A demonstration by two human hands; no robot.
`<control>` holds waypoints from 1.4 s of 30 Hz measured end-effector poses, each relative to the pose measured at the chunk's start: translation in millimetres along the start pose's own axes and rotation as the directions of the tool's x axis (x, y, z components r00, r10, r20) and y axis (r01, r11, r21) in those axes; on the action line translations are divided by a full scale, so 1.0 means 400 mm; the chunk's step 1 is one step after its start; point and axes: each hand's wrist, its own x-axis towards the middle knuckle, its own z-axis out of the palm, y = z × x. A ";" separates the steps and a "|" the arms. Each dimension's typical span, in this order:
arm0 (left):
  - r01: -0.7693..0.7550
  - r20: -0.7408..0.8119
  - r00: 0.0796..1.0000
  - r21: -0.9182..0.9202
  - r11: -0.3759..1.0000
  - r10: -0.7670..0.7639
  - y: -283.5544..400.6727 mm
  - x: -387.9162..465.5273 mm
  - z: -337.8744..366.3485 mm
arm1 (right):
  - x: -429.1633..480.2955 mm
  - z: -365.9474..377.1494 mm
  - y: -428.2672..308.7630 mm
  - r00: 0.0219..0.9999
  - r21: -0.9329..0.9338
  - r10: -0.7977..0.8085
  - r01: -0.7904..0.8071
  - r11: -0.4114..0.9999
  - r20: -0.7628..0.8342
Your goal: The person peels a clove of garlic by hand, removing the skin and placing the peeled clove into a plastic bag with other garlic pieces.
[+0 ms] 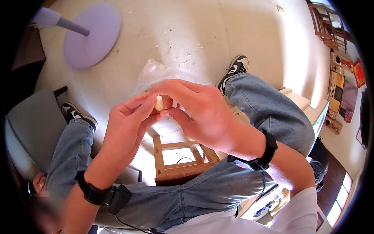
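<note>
A small, pale, smooth piece that looks like a garlic clove [159, 103] is pinched between my fingertips, in front of me and above the floor. My left hand [124, 125] grips it from the left with thumb and fingers. From the right, my right hand [201, 109] arches over it, its thumb and fingertips against the clove. Fingers hide part of its far side. Below and beyond the hands, a clear plastic bag [152, 70] lies crumpled on the floor; what it holds is hard to make out.
White flakes [187, 63] are scattered over the tiled floor [248, 35]. A wooden stool [175, 169] stands close below my hands. At upper left is a round pedestal base [93, 35], with a grey chair [35, 128] nearer. People are partly visible at lower left and far right.
</note>
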 end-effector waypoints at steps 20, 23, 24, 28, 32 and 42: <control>0.002 -0.029 1.000 -0.098 0.995 -0.005 -0.056 -0.028 -0.039 | -0.022 0.045 -0.001 0.997 -0.016 -0.075 0.076 0.997 0.033; -0.014 -0.026 1.000 -0.088 0.996 0.012 -0.054 -0.021 -0.032 | -0.021 0.044 0.004 0.995 0.000 -0.099 0.099 0.995 -0.006; -0.016 -0.024 1.000 -0.085 0.996 0.014 -0.057 -0.023 -0.033 | -0.023 0.043 0.007 0.996 0.002 -0.093 0.093 0.996 0.011; -0.032 -0.025 0.999 -0.070 0.997 0.030 -0.061 -0.023 -0.030 | -0.026 0.031 0.004 0.996 -0.020 -0.062 0.064 0.998 0.071; -0.070 -0.017 0.997 -0.041 0.997 0.070 -0.064 -0.023 -0.025 | -0.028 0.035 0.009 0.997 -0.047 -0.080 0.081 0.996 0.020; -0.089 -0.091 0.991 0.114 0.990 0.099 -0.079 -0.017 -0.046 | -0.015 0.017 0.021 0.972 -0.242 -0.177 0.212 0.947 0.157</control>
